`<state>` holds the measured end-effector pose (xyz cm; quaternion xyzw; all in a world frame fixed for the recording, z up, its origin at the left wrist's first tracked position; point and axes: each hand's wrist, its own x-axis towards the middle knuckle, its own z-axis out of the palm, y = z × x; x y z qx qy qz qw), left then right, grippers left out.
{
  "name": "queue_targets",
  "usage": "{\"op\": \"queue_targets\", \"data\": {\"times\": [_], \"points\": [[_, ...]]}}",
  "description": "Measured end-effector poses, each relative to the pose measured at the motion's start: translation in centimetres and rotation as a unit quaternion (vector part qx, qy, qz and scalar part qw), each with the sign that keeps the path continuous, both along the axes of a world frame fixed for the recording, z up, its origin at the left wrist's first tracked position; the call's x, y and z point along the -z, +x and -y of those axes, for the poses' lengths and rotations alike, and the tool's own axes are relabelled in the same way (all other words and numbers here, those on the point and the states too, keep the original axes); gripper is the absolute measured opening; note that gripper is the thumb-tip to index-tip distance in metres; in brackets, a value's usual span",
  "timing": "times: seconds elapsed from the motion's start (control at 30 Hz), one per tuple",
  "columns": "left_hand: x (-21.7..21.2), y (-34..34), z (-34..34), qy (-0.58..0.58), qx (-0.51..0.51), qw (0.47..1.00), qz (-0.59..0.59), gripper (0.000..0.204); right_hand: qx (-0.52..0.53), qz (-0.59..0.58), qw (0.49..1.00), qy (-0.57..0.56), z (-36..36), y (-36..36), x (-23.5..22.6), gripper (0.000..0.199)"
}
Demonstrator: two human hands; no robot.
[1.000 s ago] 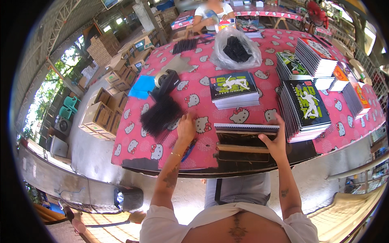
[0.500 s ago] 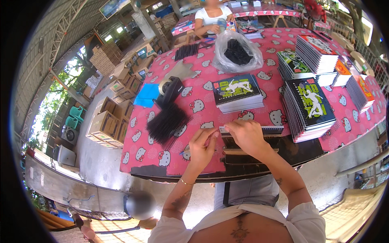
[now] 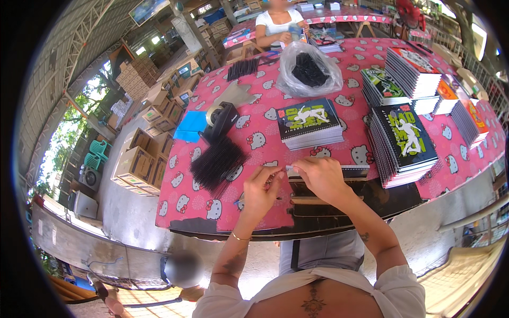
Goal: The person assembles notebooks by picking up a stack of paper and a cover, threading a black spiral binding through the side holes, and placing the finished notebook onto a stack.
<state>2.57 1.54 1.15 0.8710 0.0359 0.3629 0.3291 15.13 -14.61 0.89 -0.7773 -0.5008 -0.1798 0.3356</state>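
My left hand (image 3: 259,192) is curled, thumb and fingertips drawn together beside the left end of a notebook (image 3: 356,170); what they pinch is too small to make out. A thin, pen-like thing (image 3: 237,201) shows at that hand's left side; whether it is held or lies underneath is unclear. My right hand (image 3: 321,179) covers much of the notebook, fingers closed at the left end of its punched edge. Just beyond both hands sits a stack of black-covered spiral notebooks (image 3: 310,123). Loose black binding coils (image 3: 218,165) lie in a pile left of my left hand.
A black tape dispenser (image 3: 221,121) and blue sheet (image 3: 191,125) are at the left. Behind the notebooks stands a clear plastic bag (image 3: 334,79) of black pieces. Taller notebook stacks (image 3: 404,143) rise at the right. A co-worker (image 3: 275,29) handles something across the pink-covered table (image 3: 180,183).
My left hand's thumb and fingers have shifted slightly at the notebook's left end. My right hand stays on the notebook. Across the table, the co-worker's hands have moved a little.
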Motion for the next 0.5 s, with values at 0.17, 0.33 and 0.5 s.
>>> {"op": "queue_targets", "data": {"times": [0.17, 0.33, 0.5], "points": [[0.1, 0.5, -1.0, -0.018, 0.030, 0.999, -0.034, 0.026, -0.025, -0.012, 0.999, 0.034, -0.2, -0.1, 0.0, 0.008], [-3.7, 0.7, -2.3, -0.007, 0.181, 0.975, -0.128, 0.028, -0.033, -0.025, 0.999, 0.010, 0.4, 0.1, -0.5, 0.009], [-1.2, 1.9, -2.6, 0.061, 0.156, 0.980, -0.105, 0.026, -0.047, -0.027, 0.999, -0.005, 0.7, -0.2, -0.8, 0.009]]}}
